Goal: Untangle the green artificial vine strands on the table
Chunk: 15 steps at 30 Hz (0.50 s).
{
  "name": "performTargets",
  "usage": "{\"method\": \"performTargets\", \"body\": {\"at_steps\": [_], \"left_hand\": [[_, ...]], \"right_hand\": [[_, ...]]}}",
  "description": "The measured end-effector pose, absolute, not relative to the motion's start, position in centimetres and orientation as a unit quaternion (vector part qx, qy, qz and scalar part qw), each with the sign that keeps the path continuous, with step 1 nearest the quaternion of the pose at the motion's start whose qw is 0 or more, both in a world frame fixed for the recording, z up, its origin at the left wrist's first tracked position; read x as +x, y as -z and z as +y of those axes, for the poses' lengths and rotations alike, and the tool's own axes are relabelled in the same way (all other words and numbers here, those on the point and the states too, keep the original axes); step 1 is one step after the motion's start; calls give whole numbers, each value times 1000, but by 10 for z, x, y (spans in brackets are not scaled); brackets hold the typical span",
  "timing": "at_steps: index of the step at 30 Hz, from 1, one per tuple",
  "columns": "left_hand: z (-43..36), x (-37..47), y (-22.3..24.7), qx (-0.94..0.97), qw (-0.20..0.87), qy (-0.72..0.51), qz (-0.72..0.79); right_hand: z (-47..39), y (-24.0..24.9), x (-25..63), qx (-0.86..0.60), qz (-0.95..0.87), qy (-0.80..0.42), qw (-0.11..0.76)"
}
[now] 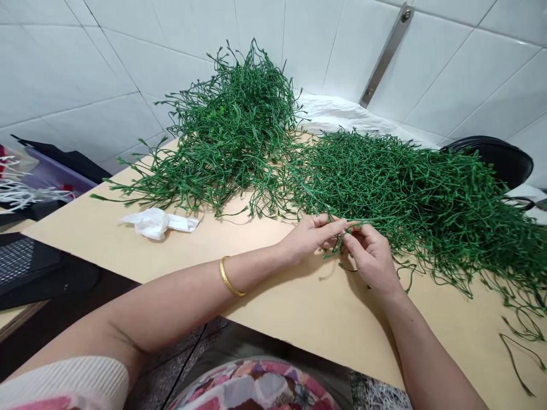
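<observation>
My left hand [311,236] and my right hand [371,256] meet over the table at the front edge of a green heap. Between them is a thin green artificial plant stem [337,246], pinched by the fingers of both hands. Part of it hangs below my fingertips, and the fingers hide the rest. Right behind my hands spreads a wide heap of green artificial stems [371,176] with forked tips. A taller pile of the same stems [239,114] rises at the back left.
A crumpled white tissue [154,223] lies left of my arm on the tan tabletop [265,296]. Loose stems [519,353] trail at the right. A tiled wall [179,34] with a metal bracket [387,54] stands behind. A black round object [491,156] is at the back right.
</observation>
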<state>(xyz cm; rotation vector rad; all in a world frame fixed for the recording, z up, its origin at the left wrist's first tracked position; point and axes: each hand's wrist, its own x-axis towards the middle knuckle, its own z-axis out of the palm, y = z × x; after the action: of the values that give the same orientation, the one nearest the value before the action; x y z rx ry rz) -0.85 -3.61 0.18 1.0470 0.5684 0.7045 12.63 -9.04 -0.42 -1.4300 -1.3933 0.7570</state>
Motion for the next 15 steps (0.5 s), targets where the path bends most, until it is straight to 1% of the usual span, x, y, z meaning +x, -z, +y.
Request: {"method": "performTargets", "body": {"at_steps": [4,8,10,15], "left_hand": [[-34,-8,3,463,784,-327,252],[-37,-7,5,445,813,-313,207],[-37,-5,6,415,828,-312,211],[-38,1,7,307,840,-355,271]], "right_hand": [[-90,-1,123,-558,-538,-377,507],[-91,-3,119,-558,-536,-418,476],[-92,-2,117,-572,-553,-400,455],[-95,0,112,-611,-594,-325,411]]}}
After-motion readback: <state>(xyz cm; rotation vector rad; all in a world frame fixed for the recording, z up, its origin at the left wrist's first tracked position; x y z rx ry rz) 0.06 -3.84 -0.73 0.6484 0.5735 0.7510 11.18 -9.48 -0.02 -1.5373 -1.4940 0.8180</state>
